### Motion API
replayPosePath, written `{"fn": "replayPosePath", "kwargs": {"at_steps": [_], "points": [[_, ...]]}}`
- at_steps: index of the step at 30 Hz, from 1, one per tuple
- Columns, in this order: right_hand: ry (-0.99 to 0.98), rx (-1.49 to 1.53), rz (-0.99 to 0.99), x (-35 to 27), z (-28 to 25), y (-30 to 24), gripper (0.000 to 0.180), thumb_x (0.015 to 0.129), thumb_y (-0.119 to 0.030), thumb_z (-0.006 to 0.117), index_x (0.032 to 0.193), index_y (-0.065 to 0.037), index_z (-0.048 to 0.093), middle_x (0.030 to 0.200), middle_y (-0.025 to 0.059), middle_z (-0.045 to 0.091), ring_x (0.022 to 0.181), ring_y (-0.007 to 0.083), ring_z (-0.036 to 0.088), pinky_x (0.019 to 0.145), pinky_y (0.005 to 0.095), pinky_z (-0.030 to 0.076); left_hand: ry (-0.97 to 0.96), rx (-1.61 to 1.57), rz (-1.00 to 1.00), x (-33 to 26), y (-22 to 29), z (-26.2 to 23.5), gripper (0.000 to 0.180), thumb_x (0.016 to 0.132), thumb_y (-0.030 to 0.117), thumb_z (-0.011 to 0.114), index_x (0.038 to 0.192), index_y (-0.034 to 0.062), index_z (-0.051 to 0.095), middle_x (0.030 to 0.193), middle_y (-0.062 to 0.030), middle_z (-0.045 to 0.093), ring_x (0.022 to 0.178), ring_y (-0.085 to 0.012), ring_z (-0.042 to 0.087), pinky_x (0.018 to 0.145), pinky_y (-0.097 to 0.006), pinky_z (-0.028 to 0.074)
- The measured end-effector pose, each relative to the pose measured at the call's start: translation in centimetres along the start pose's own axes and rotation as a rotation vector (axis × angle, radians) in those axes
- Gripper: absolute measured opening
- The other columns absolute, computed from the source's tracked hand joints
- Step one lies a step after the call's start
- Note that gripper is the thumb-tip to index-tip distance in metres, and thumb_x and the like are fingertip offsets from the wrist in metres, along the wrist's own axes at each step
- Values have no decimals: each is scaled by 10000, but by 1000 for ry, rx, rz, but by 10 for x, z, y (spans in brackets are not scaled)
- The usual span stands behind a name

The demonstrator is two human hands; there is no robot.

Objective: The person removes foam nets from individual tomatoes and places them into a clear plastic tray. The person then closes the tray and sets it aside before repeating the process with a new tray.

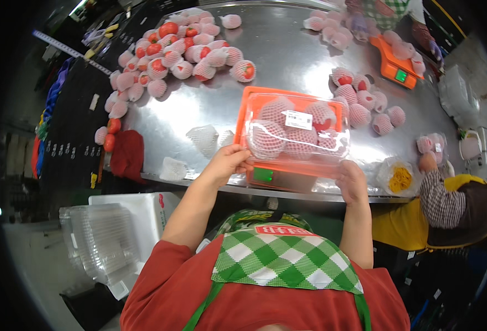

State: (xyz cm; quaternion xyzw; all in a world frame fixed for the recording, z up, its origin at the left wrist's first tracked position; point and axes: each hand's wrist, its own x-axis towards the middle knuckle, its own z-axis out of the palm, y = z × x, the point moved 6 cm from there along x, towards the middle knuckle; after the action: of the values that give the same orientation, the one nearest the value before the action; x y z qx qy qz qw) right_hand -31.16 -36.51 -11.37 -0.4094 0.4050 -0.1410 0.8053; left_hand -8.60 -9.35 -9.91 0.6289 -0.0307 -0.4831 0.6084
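A clear plastic clamshell box (304, 155) with a white label on its lid is in both my hands. Inside it lie several round fruits in pinkish foam nets, a red one showing through at the right. My left hand (228, 163) pinches the near left corner, and my right hand (353, 181) grips the near right corner. Beneath the box is an orange scale (243, 107) with a lit green display; whether the box rests on it or hovers just above, I cannot tell. Left of the scale lie loose white foam nets (203, 140).
Netted tomatoes (182, 69) are heaped on the metal table (287, 44) at far left, with more netted fruit (359, 115) at right. Beyond stands another orange scale (389, 66). Yellow bands (400, 179) sit near a co-worker's sleeve (442, 201). Stacked clear boxes (102, 240) stand lower left.
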Motion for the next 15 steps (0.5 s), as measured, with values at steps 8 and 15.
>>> {"fn": "replayPosePath", "kwargs": {"at_steps": [8, 15], "points": [[-51, 51, -102, 10, 2, 4, 113, 930, -195, 583, 915, -84, 571, 795, 68, 656, 661, 151, 649, 566, 242, 486, 25, 34, 209, 8, -9, -1, 120, 945, 182, 589, 922, 70, 624, 818, -27, 667, 697, -93, 630, 613, -203, 462], [-15, 50, -1, 6, 8, 7, 207, 958, -267, 544, 974, -65, 582, 852, 91, 670, 684, 185, 653, 615, 277, 509, 134, -124, 221, 12, 3, -8, 129, 956, 211, 575, 919, 95, 616, 820, -20, 662, 694, -97, 610, 638, -246, 477]]}}
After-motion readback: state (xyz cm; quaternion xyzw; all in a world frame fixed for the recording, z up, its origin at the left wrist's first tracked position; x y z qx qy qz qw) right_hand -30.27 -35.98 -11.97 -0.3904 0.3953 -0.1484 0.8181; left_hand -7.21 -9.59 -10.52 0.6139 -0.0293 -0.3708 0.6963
